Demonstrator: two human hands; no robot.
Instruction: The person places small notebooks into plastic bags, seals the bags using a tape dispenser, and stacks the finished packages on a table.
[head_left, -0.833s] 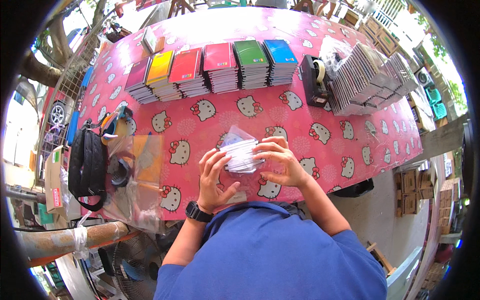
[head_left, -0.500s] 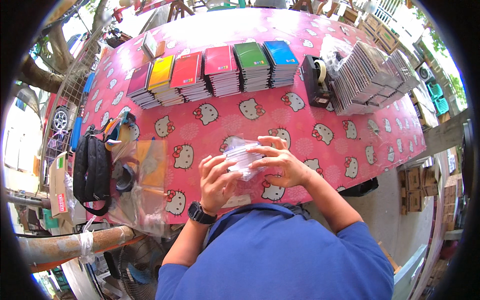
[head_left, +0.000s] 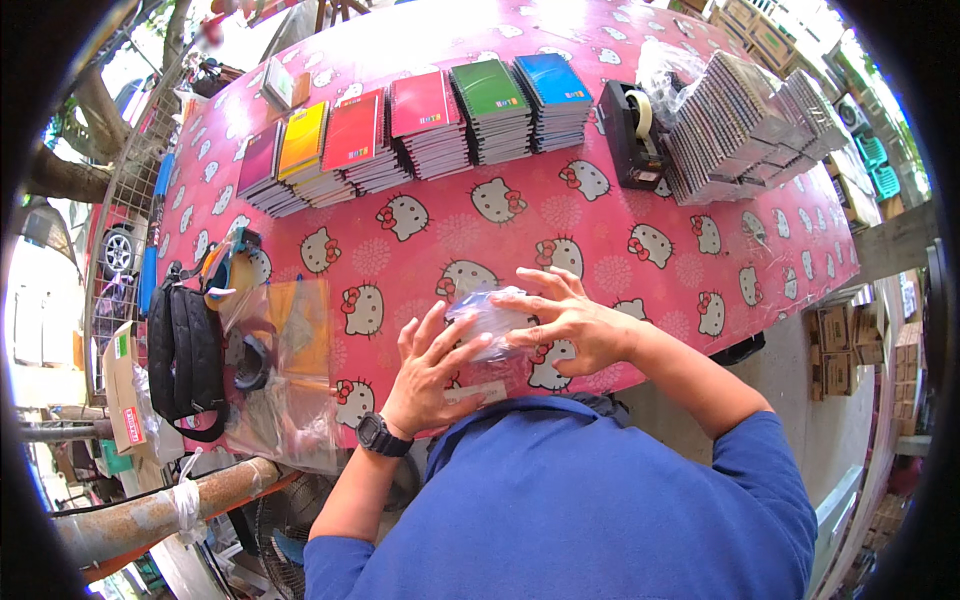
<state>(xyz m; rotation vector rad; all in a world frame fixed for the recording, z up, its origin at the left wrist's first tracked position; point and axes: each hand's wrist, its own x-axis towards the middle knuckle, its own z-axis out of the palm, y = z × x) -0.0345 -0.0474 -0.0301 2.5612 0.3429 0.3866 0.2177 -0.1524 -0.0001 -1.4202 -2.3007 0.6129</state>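
Note:
A pale, stacked-looking bundle in clear plastic wrap (head_left: 486, 328) lies on the table right in front of me. My left hand (head_left: 432, 372), with a black watch (head_left: 383, 436) at its wrist, rests against the bundle's left side, fingers spread. From the right, my right hand (head_left: 572, 322) reaches over it with fingers stretched apart, the fingertips on the plastic. Glare on the wrap hides what exactly is inside. Close to my body, below the bundle, lies a small whitish strip (head_left: 478, 393).
Stacks of spiral notebooks (head_left: 424, 106) in several colours line the far side. A black tape dispenser (head_left: 632, 135) stands beside plastic-wrapped notebook stacks (head_left: 745, 130). At left lie a black bag (head_left: 185, 350), clear plastic sheets (head_left: 295, 400) and a tape roll (head_left: 254, 363). A rusty pipe (head_left: 140, 515) runs lower left.
My fingers have spread a little more over the bundle, and the plastic now lies smoother and shinier across it. My view has shifted slightly. The notebook stacks have stayed put.

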